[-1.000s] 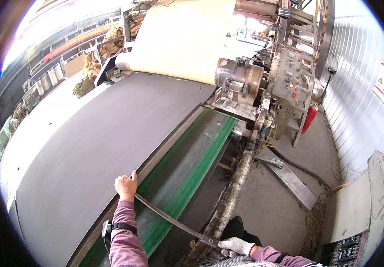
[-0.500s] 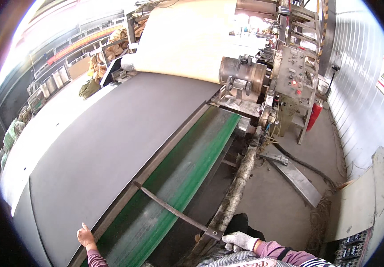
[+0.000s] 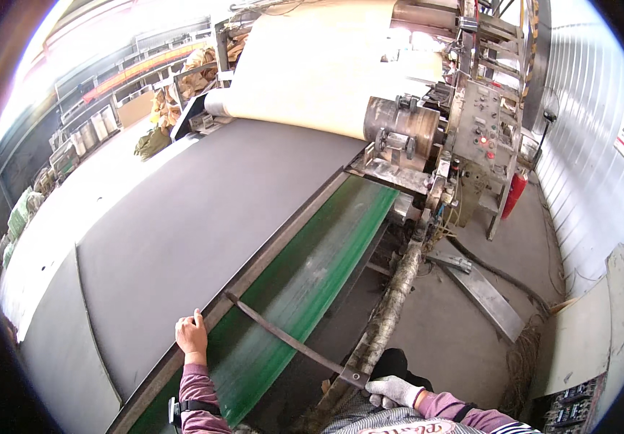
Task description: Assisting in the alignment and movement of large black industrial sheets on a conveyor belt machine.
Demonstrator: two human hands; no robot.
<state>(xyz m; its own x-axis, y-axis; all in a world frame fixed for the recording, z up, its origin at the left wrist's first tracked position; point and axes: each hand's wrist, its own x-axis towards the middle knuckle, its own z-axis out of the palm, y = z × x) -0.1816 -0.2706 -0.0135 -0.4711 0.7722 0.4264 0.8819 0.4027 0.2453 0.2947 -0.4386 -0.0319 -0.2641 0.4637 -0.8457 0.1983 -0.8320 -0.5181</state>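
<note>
We're placing our bare left hand [image 3: 191,338] at the right edge of the dark grey sheet [image 3: 218,210]; can't tell if that grip is pinching it. Sheet is lying left of the green belt [image 3: 312,267], running up to the cream web [image 3: 305,72]. Our gloved right hand [image 3: 394,392] is sitting by the bracketed end of the crossbar [image 3: 288,337], fingers curling; can't tell if that grip is holding it.
</note>
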